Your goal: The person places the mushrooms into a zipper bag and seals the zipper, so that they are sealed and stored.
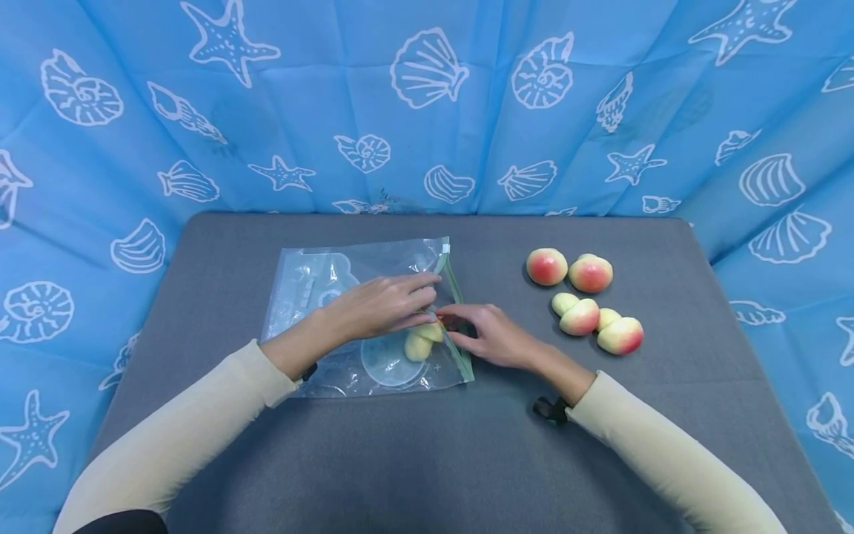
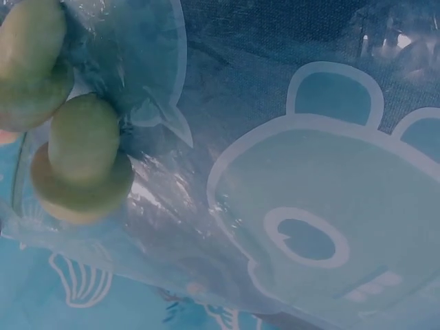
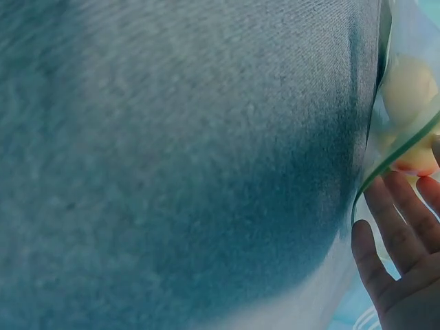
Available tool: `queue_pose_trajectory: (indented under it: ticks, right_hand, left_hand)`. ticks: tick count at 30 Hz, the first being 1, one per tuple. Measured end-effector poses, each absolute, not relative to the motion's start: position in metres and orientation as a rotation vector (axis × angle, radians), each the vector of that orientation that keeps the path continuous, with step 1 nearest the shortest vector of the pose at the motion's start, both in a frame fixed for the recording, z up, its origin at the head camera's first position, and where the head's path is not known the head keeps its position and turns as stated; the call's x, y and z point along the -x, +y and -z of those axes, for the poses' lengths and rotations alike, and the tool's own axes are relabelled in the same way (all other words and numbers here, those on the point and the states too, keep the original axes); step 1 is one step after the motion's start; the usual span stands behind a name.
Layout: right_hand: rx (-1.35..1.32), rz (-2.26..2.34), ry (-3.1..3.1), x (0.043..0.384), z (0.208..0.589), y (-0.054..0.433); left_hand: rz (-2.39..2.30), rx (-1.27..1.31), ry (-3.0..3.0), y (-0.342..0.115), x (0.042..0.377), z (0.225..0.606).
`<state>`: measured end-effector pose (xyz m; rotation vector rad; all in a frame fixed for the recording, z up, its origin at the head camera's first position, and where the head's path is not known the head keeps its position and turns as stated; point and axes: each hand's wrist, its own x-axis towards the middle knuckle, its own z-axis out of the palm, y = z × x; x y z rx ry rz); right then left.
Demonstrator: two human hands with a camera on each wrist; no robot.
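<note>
A clear zip bag [image 1: 313, 378] with a green seal and a printed cartoon animal lies flat, its mouth facing right. Through the film show two pale mushroom-shaped pieces [image 2: 81, 158], with reddish undersides partly hidden. My left hand [image 1: 383, 304] reaches across the bag and pinches the upper lip of its mouth. At the opening is my right hand [image 1: 497, 334], its fingers nearly straight. In the right wrist view the fingertips touch the reddish end of a mushroom-shaped piece [image 3: 409, 89] just inside the green seal [image 3: 402, 146].
Right of the bag, several more mushroom-shaped pieces with pink-red caps [image 1: 547, 267] lie in a cluster on the grey table [image 1: 427, 460]. A blue curtain [image 1: 373, 74] with white shells and starfish hangs behind the table and along its sides.
</note>
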<state>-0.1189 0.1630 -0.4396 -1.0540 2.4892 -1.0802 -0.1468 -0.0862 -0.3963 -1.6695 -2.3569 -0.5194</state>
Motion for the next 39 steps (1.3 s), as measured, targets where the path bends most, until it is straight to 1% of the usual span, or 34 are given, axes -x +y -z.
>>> queue_pose_trajectory:
  ticks: [13,18,23,29,39]
  right_hand:
    - [1.053,1.044,2.484,0.120,0.441,0.156]
    - [1.089,1.032,2.495,0.120,0.443,0.157]
    - [1.068,1.047,2.511,0.119,0.440,0.163]
    - [1.022,1.013,2.603,0.120,0.426,0.185]
    - [0.898,0.868,2.872,0.125,0.407,0.249]
  left_hand:
    - [0.523,1.662,-2.359,-0.087,0.147,0.396]
    - [0.521,1.664,-2.357,-0.087,0.148,0.397]
    - [0.514,1.663,-2.362,-0.087,0.148,0.397]
    - [0.514,1.660,-2.368,-0.088,0.148,0.397]
    - [0.541,1.673,-2.353,-0.089,0.148,0.397]
